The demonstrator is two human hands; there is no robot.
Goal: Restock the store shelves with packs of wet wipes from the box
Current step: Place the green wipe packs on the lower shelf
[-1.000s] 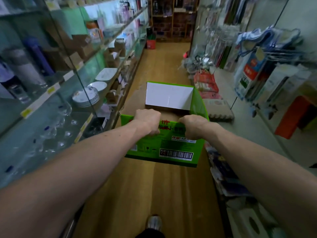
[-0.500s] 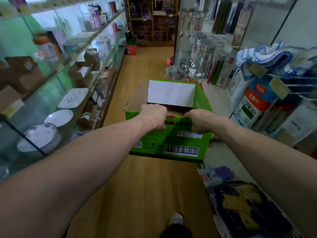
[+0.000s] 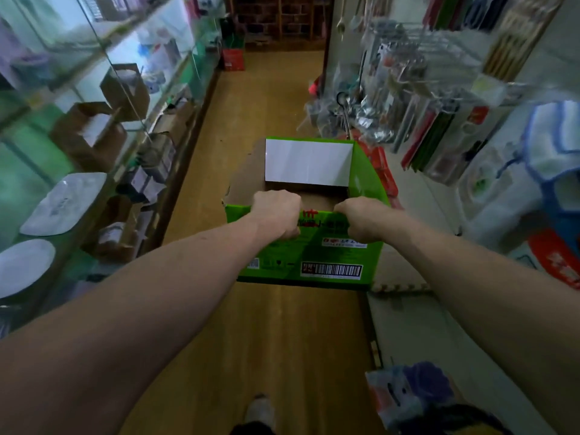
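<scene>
The box (image 3: 309, 249) hangs at twelve o'clock over the aisle floor (image 3: 282, 340), with the left hand (image 3: 276, 215) gripping its near rim toward eleven and the right hand (image 3: 361, 219) beside it toward one. Shelves (image 3: 28, 152) carrying plates (image 3: 62, 202) and cartons (image 3: 91, 133) run along nine to eleven o'clock. Racks of hanging goods (image 3: 417, 98) line one to three, and a shoe (image 3: 259, 409) stands at six.

Both arms reach straight forward (bare-skinned), left hand (image 3: 276, 215) and right hand (image 3: 361, 219) fisted, knuckles up, gripping the box (image 3: 314, 259) edge.
</scene>
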